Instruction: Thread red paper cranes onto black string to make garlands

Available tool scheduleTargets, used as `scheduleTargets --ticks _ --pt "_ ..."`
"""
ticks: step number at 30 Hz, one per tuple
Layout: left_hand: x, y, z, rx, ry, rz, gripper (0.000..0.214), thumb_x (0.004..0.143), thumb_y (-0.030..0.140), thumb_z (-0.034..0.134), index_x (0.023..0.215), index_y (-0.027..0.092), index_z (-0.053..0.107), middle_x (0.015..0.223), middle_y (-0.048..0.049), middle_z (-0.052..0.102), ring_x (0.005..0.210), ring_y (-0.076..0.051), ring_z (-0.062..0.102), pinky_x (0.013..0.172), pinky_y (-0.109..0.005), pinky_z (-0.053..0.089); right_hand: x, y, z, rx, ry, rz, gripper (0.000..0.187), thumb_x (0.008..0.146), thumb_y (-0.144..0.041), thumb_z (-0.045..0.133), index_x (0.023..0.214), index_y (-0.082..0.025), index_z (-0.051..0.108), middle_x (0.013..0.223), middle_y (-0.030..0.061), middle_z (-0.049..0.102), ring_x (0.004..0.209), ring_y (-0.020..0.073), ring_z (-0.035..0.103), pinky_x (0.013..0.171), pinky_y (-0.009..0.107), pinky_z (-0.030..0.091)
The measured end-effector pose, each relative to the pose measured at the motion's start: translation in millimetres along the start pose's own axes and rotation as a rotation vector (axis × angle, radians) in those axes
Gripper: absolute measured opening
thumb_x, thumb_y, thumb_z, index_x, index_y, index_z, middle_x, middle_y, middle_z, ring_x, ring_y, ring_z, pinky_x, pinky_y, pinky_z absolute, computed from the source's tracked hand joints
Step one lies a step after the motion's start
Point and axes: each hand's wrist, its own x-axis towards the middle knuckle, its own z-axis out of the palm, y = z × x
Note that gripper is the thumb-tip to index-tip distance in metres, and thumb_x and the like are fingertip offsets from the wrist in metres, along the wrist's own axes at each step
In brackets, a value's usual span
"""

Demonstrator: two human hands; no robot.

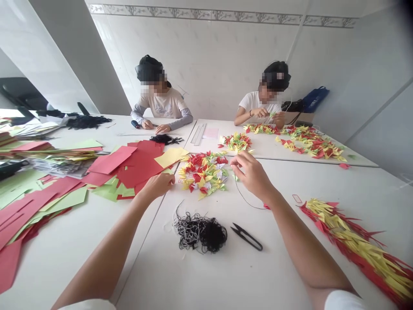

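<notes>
Two bare hands over a white table [284,271], with folded paper work between and around them. The left hand [158,184] is held with its fingers curled, just beside the near-left edge of a pile of folded paper pieces [202,172]; whether anything lies within the fingers cannot be told. The right hand [250,172], at the pile's other side, has thumb and fingers drawn together as in a pinch; what they grasp, if anything, is too small to tell. The pile, mixed red, yellow, green and white, occupies the space between the two hands. Below the right fingertips a thin dark cord [247,200] curves down toward a small red piece [266,206] at the edge of the right forearm. Nearer the wearer than either hand lie a tangle of black and grey cord [201,232] and, just right of it, black thread snips [248,237]. A red and yellow garland [355,245] extends to the right of the right forearm. Red paper sheets [142,161] lie beyond the left hand. Farther beyond the right hand, a co-worker in a white top [260,101] handles a small green piece [271,114].
</notes>
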Motion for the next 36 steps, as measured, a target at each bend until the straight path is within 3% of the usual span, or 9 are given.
scheduleTargets --ticks 3,8,12,15,22,26,28,31,36 --pt "8 12 -4.8 -0.057 0.075 0.042 0.022 0.078 0.019 0.047 0.077 0.023 0.069 0.085 -0.0057 0.073 0.08 -0.023 0.066 0.066 -0.029 0.044 -9 5 12 0.058 -0.003 0.047 0.012 0.097 -0.018 0.048 0.088 -0.022 0.055 0.093 0.0044 0.056 0.079 0.0183 0.058 0.072 0.031 0.045" --pt "28 43 -13.5 -0.213 0.185 0.169 0.038 0.083 0.026 0.047 0.114 0.022 0.069 0.115 -0.0071 0.072 0.085 -0.021 0.067 0.071 -0.028 0.049 -53 20 41 0.218 -0.129 0.142 0.014 0.098 -0.021 0.047 0.085 -0.022 0.052 0.088 0.0019 0.056 0.068 0.015 0.052 0.065 0.028 0.043" --pt "24 65 -0.9 -0.129 0.136 0.308 0.03 0.086 0.029 0.049 0.108 0.023 0.068 0.104 -0.0063 0.072 0.081 -0.021 0.065 0.064 -0.028 0.045 -99 30 62 0.271 -0.222 0.241 0.014 0.097 -0.023 0.047 0.084 -0.022 0.052 0.084 0.0007 0.057 0.067 0.0146 0.052 0.065 0.028 0.042" --pt "11 69 14.8 0.003 0.081 0.352 0.026 0.088 0.034 0.05 0.106 0.024 0.065 0.105 -0.0061 0.07 0.075 -0.019 0.063 0.059 -0.027 0.04 -116 33 71 0.274 -0.224 0.284 0.014 0.097 -0.025 0.047 0.084 -0.022 0.052 0.082 -0.0003 0.058 0.066 0.0147 0.051 0.065 0.028 0.041" --pt "-4 75 40.6 0.152 0.213 0.471 0.029 0.093 0.028 0.046 0.117 0.021 0.061 0.11 -0.011 0.064 0.077 -0.02 0.06 0.058 -0.029 0.038 -109 33 80 0.313 -0.22 0.249 0.013 0.097 -0.024 0.047 0.086 -0.022 0.054 0.083 -0.0005 0.059 0.068 0.0144 0.052 0.066 0.028 0.042" --pt "2 88 47.9 0.183 0.186 0.544 0.024 0.094 0.021 0.044 0.107 0.02 0.065 0.107 -0.0115 0.063 0.077 -0.02 0.06 0.059 -0.029 0.037 -109 36 82 0.31 -0.168 0.238 0.013 0.097 -0.024 0.049 0.087 -0.022 0.056 0.091 0.0018 0.055 0.07 0.0141 0.052 0.067 0.028 0.044" --pt "7 94 50.2 0.162 0.211 0.523 0.023 0.095 0.021 0.044 0.101 0.019 0.066 0.106 -0.0115 0.063 0.074 -0.019 0.059 0.057 -0.029 0.035 -110 38 82 0.308 -0.126 0.258 0.013 0.096 -0.025 0.05 0.086 -0.021 0.056 0.092 0.0022 0.054 0.068 0.014 0.052 0.066 0.028 0.045" --pt "13 104 51.4 0.082 0.34 0.465 0.022 0.095 0.023 0.045 0.101 0.019 0.066 0.103 -0.0117 0.064 0.078 -0.021 0.06 0.06 -0.03 0.037 -109 38 81 0.334 -0.124 0.26 0.013 0.097 -0.024 0.049 0.087 -0.022 0.056 0.088 0.0015 0.055 0.069 0.0147 0.053 0.066 0.028 0.045" --pt "15 121 49.9 -0.278 0.473 0.306 0.015 0.092 0.027 0.048 0.099 0.021 0.061 0.101 -0.0066 0.065 0.075 -0.017 0.059 0.063 -0.028 0.041 -92 27 94 0.46 -0.323 0.032 0.01 0.098 -0.022 0.049 0.096 -0.023 0.059 0.1 0.0038 0.068 0.092 0.0193 0.063 0.084 0.033 0.05"
